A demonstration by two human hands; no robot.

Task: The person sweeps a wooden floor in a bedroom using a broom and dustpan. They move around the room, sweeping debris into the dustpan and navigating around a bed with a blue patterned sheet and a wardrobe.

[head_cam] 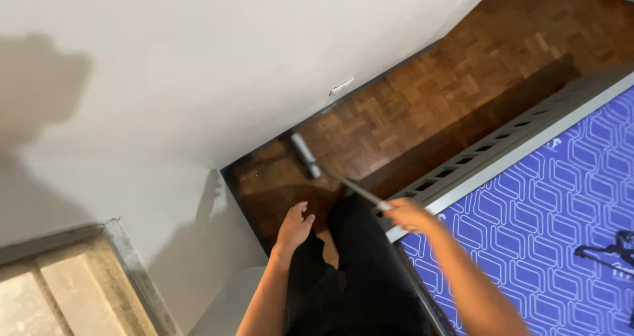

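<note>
Right hand [404, 214] clamped on a thin grey mop handle [356, 189]. Pale cylindrical mop head [306, 154] sits on the parquet floor [449, 85] by the white wall [231, 58]. Long axis runs from the hand up-left toward the wall. Left hand [294, 227] empty, fingers loosely spread. Blue patterned mattress [561, 204] on the right.

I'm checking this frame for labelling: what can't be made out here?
- Head view: right hand is motion-blurred, so its grip on the mop handle is unclear.
- Mop head: small and blurred.
- Person's feet: hidden behind the black trousers.
- Mattress: cut off by the right edge.
</note>
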